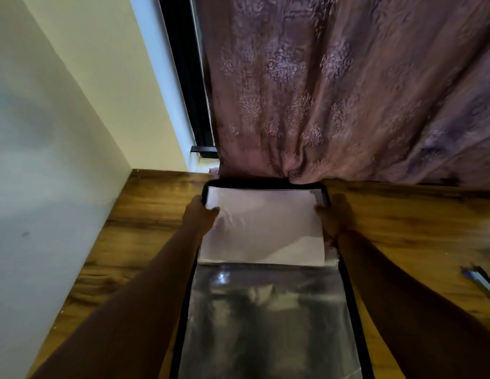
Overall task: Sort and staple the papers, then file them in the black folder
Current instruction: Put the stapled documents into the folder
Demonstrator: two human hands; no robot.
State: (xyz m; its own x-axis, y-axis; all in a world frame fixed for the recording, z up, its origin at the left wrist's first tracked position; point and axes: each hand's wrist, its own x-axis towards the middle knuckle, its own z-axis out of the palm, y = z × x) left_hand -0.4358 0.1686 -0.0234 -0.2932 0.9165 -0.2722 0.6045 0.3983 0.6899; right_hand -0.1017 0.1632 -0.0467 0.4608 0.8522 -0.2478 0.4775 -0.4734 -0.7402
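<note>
While the black folder [268, 269] lay open on the wooden worktop [145, 228], its far edge almost against the curtain [334, 86], the only view, from the head camera, looked down along both forearms. The papers [263, 228], a white stack, sat in the far half of the folder, partly under a clear plastic sleeve [265, 318] whose glossy near part covered the dark near half.

The left hand [201, 212] held the left edge of the papers near the far corner, its thumb curled over the top of the sheet and the fingers hidden beneath. The right hand [330, 214] gripped the right edge at about the same height, though it was shadowed and its fingers were hard to make out. Holding both side edges this way probably kept the stack square and flat as it went into the sleeve, so no corner would catch. The sheet bowed a little between the hands.

A dark object with a blue part [482, 280] lay at the right edge of the worktop, well apart from the folder; what it was could not be told. Judging by this, sorting and stapling seemed done and filing was under way.
</note>
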